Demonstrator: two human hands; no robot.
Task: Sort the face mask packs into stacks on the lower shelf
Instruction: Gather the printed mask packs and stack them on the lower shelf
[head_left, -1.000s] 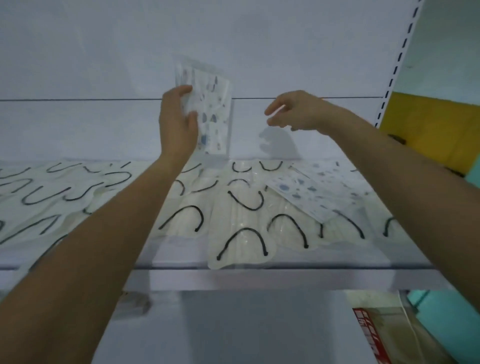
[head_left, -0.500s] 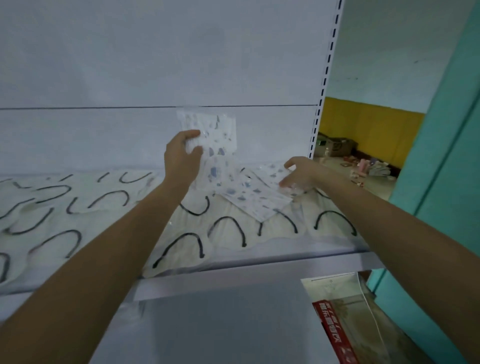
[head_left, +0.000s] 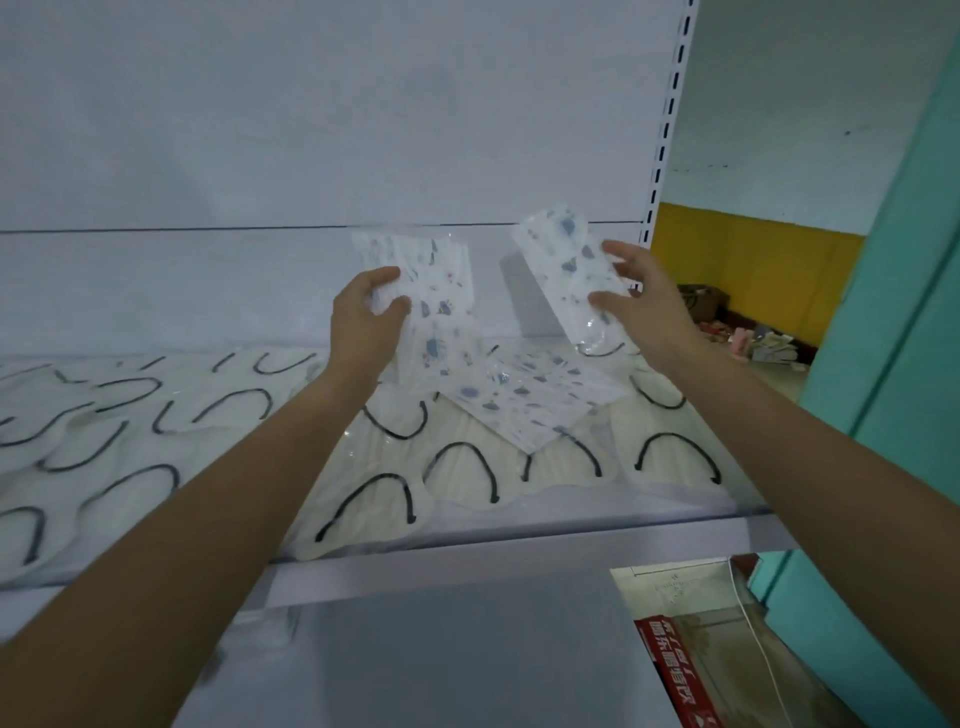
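My left hand (head_left: 366, 317) grips a small bunch of printed face mask packs (head_left: 434, 291), white with blue motifs, held upright above the upper shelf (head_left: 519, 551). My right hand (head_left: 644, 306) pinches another printed pack (head_left: 569, 270), tilted and lifted off the shelf. More printed packs (head_left: 524, 400) lie flat on the shelf between my hands. Cream mask packs with black ear loops (head_left: 457, 467) cover the shelf surface. Part of the lower shelf (head_left: 441, 654) shows below.
The white back panel (head_left: 311, 130) closes the shelf behind. A slotted upright (head_left: 665, 124) bounds it on the right. Beyond it stand a teal wall (head_left: 893, 312) and a red-edged box (head_left: 675, 670) low right. Clutter lies on the far floor.
My right hand has picked a printed pack up from the pile and raised it. My left hand still holds its packs, now a little lower relative to the back panel's seam.
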